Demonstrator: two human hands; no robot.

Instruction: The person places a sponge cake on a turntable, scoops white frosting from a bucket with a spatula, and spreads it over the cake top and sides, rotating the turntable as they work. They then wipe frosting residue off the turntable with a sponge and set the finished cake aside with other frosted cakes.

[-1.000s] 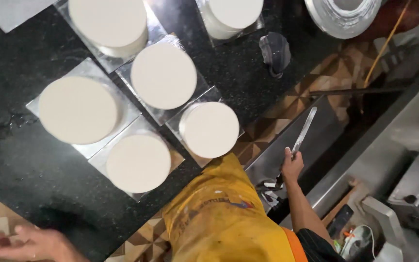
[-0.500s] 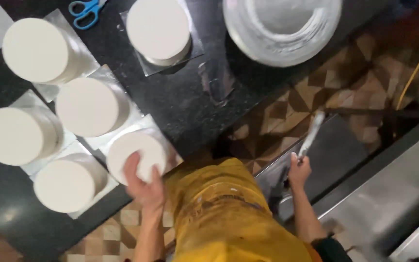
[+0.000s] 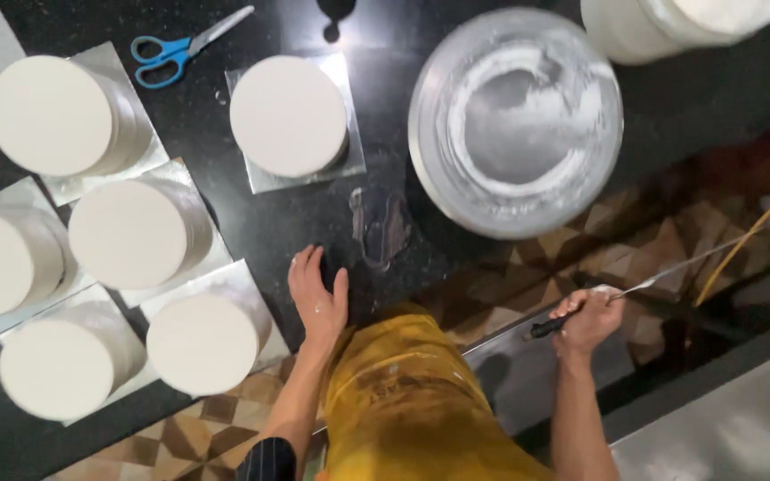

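Observation:
My left hand (image 3: 317, 298) lies flat on the black counter (image 3: 376, 116), fingers apart, holding nothing. It rests just right of a round white cake (image 3: 207, 343) on a silver board. My right hand (image 3: 588, 319) grips the black handle of a long metal spatula (image 3: 670, 276) whose blade points up and right over the patterned floor. A large metal bowl (image 3: 517, 120) smeared with white cream stands on the counter above both hands.
Several more white cakes (image 3: 289, 116) on silver boards cover the counter's left side. Blue-handled scissors (image 3: 180, 44) lie at the top left. A white tub (image 3: 679, 27) sits at the top right. A grey smear (image 3: 380, 227) marks the counter near my left hand.
My left hand has moved off the nearest cake onto the bare counter. The view has shifted, bringing the metal bowl further in. My right hand still grips the spatula.

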